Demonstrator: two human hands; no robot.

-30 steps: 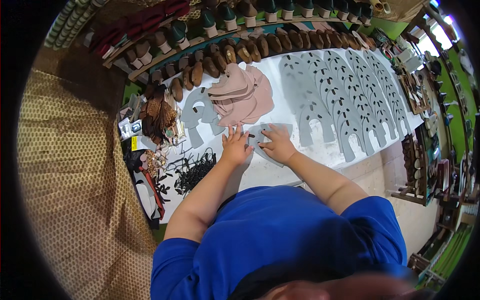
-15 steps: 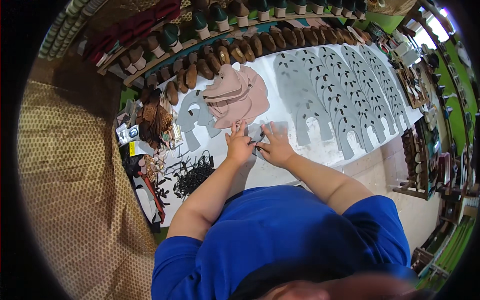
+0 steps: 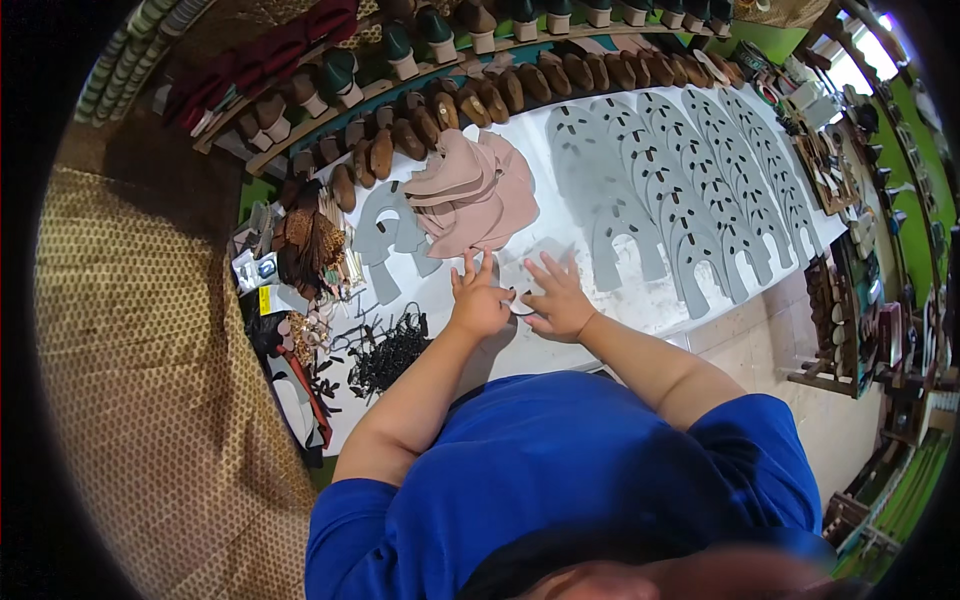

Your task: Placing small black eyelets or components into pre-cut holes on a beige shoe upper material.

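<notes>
Over the white tabletop [image 3: 540, 352], my left hand [image 3: 480, 302] and my right hand [image 3: 562, 302] face each other, a short way apart. A small thin black strap [image 3: 522, 314] curves between them. Each hand seems to pinch one end of it between thumb and forefinger, with the other fingers spread out. Just beyond my left fingertips lies a heap of pink shoe-upper pieces [image 3: 485, 190]. Left of that heap are grey U-shaped upper pieces [image 3: 380, 225]. A tangled pile of black straps [image 3: 390, 355] sits beside my left forearm.
Overlapping rows of grey upper pieces [image 3: 690, 200] with small black tabs cover the right of the table. Brown shoe lasts [image 3: 510, 90] line the far edge, below a shelf [image 3: 440, 55] of more lasts. Brown patterned strips [image 3: 310, 235] and small supplies crowd the left edge.
My hands have moved slightly apart, widening the gap between them. The black strap now shows as a small loop between the fingers. A grey patch seen between my hands before no longer shows.
</notes>
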